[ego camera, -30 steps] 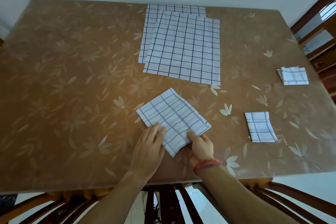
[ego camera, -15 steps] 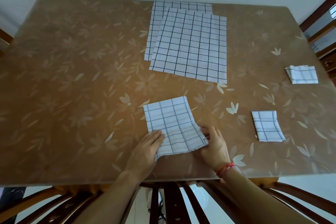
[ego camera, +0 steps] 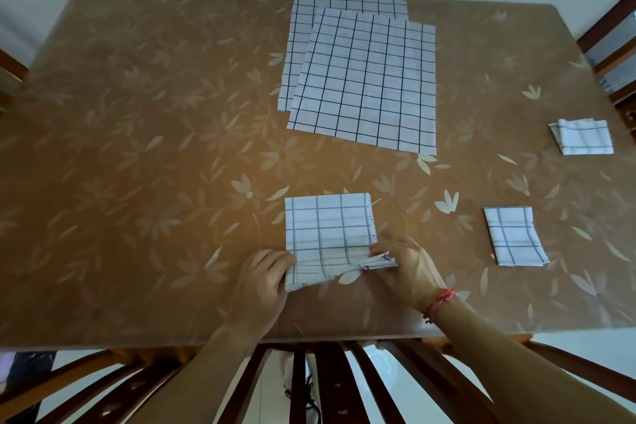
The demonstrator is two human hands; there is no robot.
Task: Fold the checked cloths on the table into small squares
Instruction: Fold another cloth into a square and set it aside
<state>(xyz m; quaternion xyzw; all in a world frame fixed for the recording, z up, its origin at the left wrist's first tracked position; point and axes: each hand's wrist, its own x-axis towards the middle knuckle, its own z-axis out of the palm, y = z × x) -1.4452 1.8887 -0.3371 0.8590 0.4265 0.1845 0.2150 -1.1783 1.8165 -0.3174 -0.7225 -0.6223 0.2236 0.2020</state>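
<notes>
In the head view, a part-folded cloth (ego camera: 328, 234), white with a dark checked grid, is seen lying on the bench (ego camera: 137, 148) directly between the two hands and just ahead of them. Its near left corner is gripped by the left hand (ego camera: 265, 277), whose fingers are curled over the edge. Its near right corner is pinched by the right hand (ego camera: 409, 268), and the fabric there is bunched and lifted slightly off the surface, while the far half lies flat. A red thread (ego camera: 440, 299) is worn around the right wrist.

Well beyond the hands, towards the far edge of the bench, an unfolded cloth (ego camera: 368, 83) is spread flat. It is laid partly over a second unfolded cloth (ego camera: 303, 27), which shows along its left and far sides.

To the right of the right hand, apart from it, a small folded cloth (ego camera: 514, 236) is found. Further right and further away, near the bench's right edge, another folded cloth (ego camera: 581, 137) is placed, well apart from the first.

The bench is covered with a brown surface printed with pale flowers and leaves. Below the forearms, at the near edge, the dark wooden slats of a chair back (ego camera: 327, 382) are seen.
</notes>
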